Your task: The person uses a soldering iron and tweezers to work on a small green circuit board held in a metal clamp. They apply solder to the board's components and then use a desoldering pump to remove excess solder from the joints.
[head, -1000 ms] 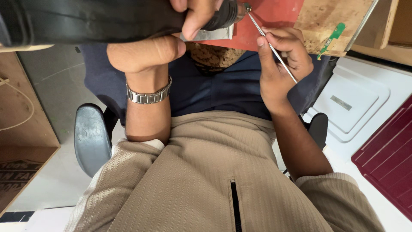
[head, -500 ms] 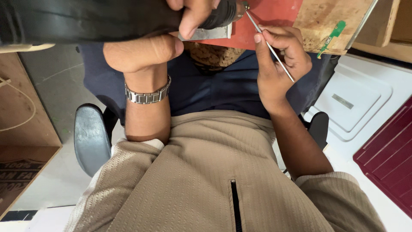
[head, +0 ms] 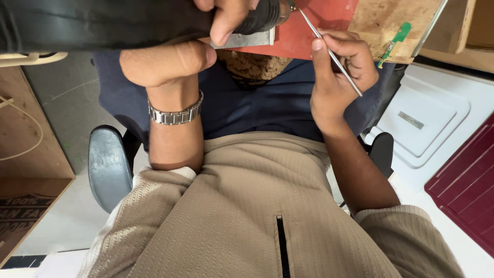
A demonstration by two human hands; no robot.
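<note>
Head view is showing the left hand wrapping around a long black cylindrical tool body, with the thumb pressing along its underside and a fingertip curling over the knurled dark collar at its front end. That grip is closing firmly on the tool. The right hand is pinching a thin metal rod between thumb and 2 fingers, closing on it like a pen, with the rod's tip meeting the small chuck just ahead of the left grip.

Compared with 1 second back, both hands are sitting slightly lower and nearer the body, and the rod's tip is staying at the chuck, so I judge the seating of the rod into the collar is continuing rather than finished.

Beyond both grips, a red mat is lying on the bench, and a flat grey metal piece is lying just under the collar. Past the right grip, a green-handled tool is resting on a worn wooden board. Outward of the right forearm, a white moulded lid is covering its box, contents hidden, beside a maroon case, also shut. A steel wristwatch is circling the left wrist.
</note>
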